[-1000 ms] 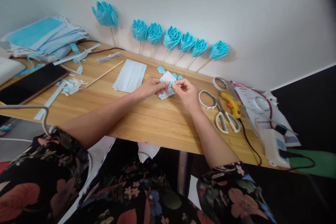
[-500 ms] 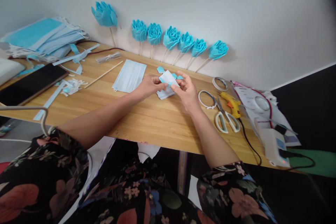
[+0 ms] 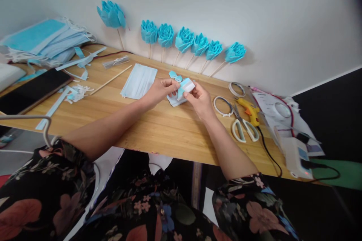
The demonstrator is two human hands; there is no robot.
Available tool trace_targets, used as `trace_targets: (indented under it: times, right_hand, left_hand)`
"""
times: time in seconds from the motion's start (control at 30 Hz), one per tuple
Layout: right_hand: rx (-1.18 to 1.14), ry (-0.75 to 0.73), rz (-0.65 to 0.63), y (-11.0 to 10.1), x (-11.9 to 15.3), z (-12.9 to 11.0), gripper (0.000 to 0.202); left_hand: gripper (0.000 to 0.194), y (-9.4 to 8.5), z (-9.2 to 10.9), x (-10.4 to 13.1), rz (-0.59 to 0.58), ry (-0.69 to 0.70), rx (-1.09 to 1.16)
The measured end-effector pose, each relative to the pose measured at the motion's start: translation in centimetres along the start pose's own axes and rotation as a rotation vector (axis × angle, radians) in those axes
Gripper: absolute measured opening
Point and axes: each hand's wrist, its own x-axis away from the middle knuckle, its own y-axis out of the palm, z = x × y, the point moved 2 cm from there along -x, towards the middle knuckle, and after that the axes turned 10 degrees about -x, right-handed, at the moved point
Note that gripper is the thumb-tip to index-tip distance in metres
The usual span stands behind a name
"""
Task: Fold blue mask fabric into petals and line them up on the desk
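Observation:
Between my hands is a small blue-and-white fabric piece (image 3: 186, 84), partly folded, with a blue corner pointing down on its left. My left hand (image 3: 161, 91) pinches its left edge between thumb and fingers. On the other side, my right hand (image 3: 200, 99) grips the right part, its thumb across the front. Below the held piece lie pale cut mask pieces (image 3: 174, 100), partly covered by my hands. Small folded blue pieces (image 3: 172, 74) rest just behind. A flat pleated mask sheet (image 3: 139, 81) lies to the left of my left hand.
Several blue fabric flowers (image 3: 184, 40) on sticks lean on the wall. Scissors (image 3: 243, 130), tape rolls (image 3: 223, 106) and a yellow glue gun (image 3: 249, 112) lie right. Left are a mask pile (image 3: 46, 37), a phone (image 3: 34, 89), scraps (image 3: 77, 93) and a wooden stick (image 3: 111, 80).
The held piece has turned and its blue side is now folded over more of the white. Both hands have shifted slightly, and the small blue pieces behind on the right are now hidden.

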Motion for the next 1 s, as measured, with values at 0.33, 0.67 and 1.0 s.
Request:
trace_targets:
  times: [0.33, 0.67, 1.0]
  right_hand:
    - [-0.051, -0.015, 0.006, 0.1, 0.1, -0.7, 0.041]
    - [0.017, -0.099, 0.099, 0.0, 0.2, -1.1, 0.02]
    - [0.057, -0.109, 0.073, -0.2, 0.1, -1.0, 0.033]
  left_hand:
    - [0.025, 0.3, -0.1, 0.1, -0.027, -0.108, -0.002]
    - [0.026, 0.7, 1.1, 0.4, -0.011, -0.187, -0.076]
    - [0.028, 0.5, 1.2, 0.4, -0.013, -0.175, -0.047]
